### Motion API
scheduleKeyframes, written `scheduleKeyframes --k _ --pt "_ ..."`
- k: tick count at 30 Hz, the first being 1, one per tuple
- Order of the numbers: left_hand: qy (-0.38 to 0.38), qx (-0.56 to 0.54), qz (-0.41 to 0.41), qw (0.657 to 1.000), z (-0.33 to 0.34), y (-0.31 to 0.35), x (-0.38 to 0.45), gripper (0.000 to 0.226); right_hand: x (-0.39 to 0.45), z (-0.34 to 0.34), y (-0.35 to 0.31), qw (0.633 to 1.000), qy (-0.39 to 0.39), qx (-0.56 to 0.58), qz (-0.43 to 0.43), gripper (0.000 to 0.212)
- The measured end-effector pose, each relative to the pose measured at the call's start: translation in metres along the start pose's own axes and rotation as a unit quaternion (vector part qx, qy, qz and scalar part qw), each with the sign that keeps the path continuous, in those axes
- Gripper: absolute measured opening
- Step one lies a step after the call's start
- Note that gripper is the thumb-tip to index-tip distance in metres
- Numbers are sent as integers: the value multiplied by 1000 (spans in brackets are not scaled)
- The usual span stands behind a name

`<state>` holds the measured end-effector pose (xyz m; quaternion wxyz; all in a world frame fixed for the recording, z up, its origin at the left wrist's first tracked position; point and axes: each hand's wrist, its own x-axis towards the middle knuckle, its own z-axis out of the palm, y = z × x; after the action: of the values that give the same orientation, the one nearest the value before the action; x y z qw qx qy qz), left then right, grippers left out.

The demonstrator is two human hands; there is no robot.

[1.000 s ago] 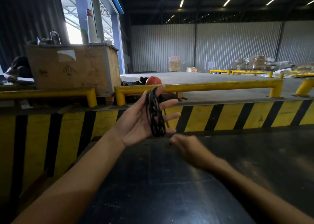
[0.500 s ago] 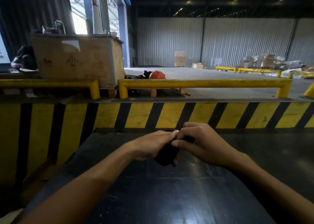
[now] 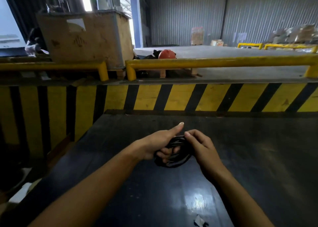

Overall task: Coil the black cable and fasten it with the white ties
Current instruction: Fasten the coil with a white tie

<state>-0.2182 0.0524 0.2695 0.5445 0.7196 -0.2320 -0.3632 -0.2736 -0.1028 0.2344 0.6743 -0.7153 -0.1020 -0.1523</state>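
Observation:
The black cable (image 3: pixel 179 161) is wound into a small coil, held low over the dark table (image 3: pixel 258 158). My left hand (image 3: pixel 160 144) grips the coil from the left, fingers curled through the loops and thumb stretched out straight. My right hand (image 3: pixel 201 144) pinches the top of the coil with its fingertips from the right. The coil's upper part is hidden behind both hands. A small white piece (image 3: pixel 199 221) lies on the table near the front edge; I cannot tell whether it is a tie.
A yellow-and-black striped barrier (image 3: pixel 189 97) rises right behind the table. Yellow rails (image 3: pixel 215 62) run above it. A large wooden crate (image 3: pixel 86 39) stands at the back left, a red helmet (image 3: pixel 167 54) beside it.
The left hand lowered the coil from chest height to just above the table. The right hand came up to the coil and now pinches its top. The view tilted downward.

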Motion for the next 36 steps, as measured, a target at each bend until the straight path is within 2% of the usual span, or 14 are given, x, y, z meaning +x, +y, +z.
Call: scheduleKeyframes --k 4,8,11,13,16,18,19,21,24,26,28,30,34,36 --pt "187 31 -34 981 13 -36 19 64 -7 2 43 996 55 -27 57 19" --pt "391 122 -53 911 32 -84 38 64 -22 6 89 990 43 -33 132 21" --pt "454 180 -59 870 49 -121 40 64 -41 7 117 982 16 -32 187 27" --pt "450 194 -63 869 60 -140 37 63 -54 6 132 973 -28 -7 228 29" --pt "414 237 -74 876 71 -164 32 62 -68 -10 150 959 -77 -4 272 14" --pt "386 258 -85 881 73 -176 29 61 -72 -28 168 953 -70 -95 279 8" --pt "375 258 -95 885 72 -181 27 59 -73 -39 180 939 -73 -184 281 11" --pt "363 246 -116 891 70 -191 23 54 -80 -55 203 886 -116 -334 298 25" --pt "349 243 -141 894 66 -200 17 33 -98 -57 228 812 -200 -448 315 32" --pt "335 236 -147 900 64 -205 15 27 -109 -50 235 787 -219 -492 301 27" --pt "319 236 -149 906 62 -208 14 26 -116 -42 237 790 -205 -496 296 23" --pt "298 225 -148 916 59 -206 12 25 -114 -32 232 818 -180 -452 307 23" --pt "232 208 -134 941 52 -193 10 23 -84 -14 197 924 -53 -197 323 14" --pt "212 188 -110 953 47 -179 12 26 -65 -9 169 951 -21 -84 296 10"
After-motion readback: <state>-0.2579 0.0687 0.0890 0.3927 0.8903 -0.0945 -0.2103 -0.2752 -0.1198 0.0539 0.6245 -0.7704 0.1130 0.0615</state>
